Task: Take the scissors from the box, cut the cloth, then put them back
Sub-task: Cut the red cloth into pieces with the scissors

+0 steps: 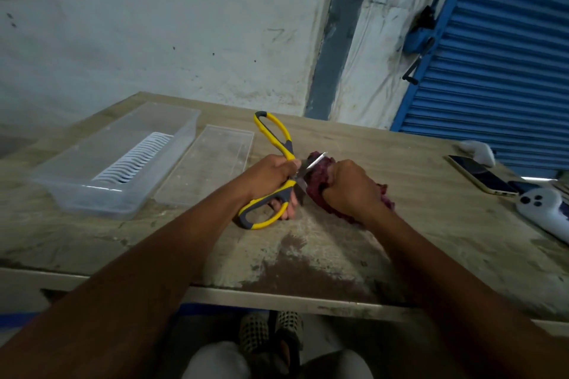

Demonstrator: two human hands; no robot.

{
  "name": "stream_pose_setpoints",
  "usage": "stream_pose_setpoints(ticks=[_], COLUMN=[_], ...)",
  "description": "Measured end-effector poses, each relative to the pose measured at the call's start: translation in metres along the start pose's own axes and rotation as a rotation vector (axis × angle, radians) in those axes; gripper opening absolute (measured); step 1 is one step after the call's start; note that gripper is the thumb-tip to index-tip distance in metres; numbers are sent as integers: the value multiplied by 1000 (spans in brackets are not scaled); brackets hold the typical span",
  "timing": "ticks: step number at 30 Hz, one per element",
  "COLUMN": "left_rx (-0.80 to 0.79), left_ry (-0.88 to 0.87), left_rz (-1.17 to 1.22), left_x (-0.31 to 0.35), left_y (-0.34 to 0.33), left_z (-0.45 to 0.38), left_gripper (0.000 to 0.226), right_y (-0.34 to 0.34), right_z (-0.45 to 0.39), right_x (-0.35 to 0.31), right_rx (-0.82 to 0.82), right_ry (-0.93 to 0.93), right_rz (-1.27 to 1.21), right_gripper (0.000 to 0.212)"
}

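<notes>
Yellow-and-grey scissors (275,138) are in my left hand (271,178), handles spread wide apart, one loop pointing up and away, the other down toward me. The blades are parted and meet the near-left edge of a dark maroon cloth (317,184). My right hand (351,186) is closed over the bunched cloth, pressing it on the worn wooden table (308,255). The clear plastic box (123,144) with a white ribbed insert stands open at the left, its clear lid (209,163) lying flat beside it.
At the table's right edge lie a phone (480,175) and a white controller-like device (545,209). A white wall is behind the table and a blue shutter (498,71) at the right. My knees and feet show below the table's front edge.
</notes>
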State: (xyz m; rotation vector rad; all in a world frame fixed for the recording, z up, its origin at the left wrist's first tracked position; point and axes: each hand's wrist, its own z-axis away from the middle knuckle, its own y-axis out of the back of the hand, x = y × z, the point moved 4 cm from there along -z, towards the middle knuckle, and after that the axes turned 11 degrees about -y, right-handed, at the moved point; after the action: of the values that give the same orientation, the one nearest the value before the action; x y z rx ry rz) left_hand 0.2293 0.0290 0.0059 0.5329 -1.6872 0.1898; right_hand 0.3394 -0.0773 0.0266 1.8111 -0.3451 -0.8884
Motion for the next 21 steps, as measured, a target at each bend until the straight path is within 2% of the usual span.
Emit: stream_pose_setpoints(ticks=[2,4,7,8,10,12,16,19,21], left_rx=[-5,-11,-22,11,107,123,179,102,49], left_ry=[-14,-4,0,-18,-13,10,64,16,10], left_rz=[10,40,4,-59,-160,-118,-188,-180,-186], left_x=[0,-2,-3,-5,-12,-25,-16,-7,-8], left_y=[0,-1,-4,-1,9,14,10,3,0], left_z=[0,1,-1,-8,-16,-25,-15,-12,-10], left_gripper=[33,31,47,55,72,80,58,70,81], right_y=[5,11,22,21,8,-3,-2,6,16], right_z=[7,15,18,18,19,20,14,11,11], right_x=[17,26,9,-3,-23,-30,-21,5,22], right_rx=[-100,-102,162,221,260,251,151,179,263], right_ry=[20,31,-29,-69,-156,-250,-196,-160,-181], right_rz=[134,64,-345,-389,-336,-348,-220,-33,-152], right_gripper=[17,25,29,29,34,39,33,24,23])
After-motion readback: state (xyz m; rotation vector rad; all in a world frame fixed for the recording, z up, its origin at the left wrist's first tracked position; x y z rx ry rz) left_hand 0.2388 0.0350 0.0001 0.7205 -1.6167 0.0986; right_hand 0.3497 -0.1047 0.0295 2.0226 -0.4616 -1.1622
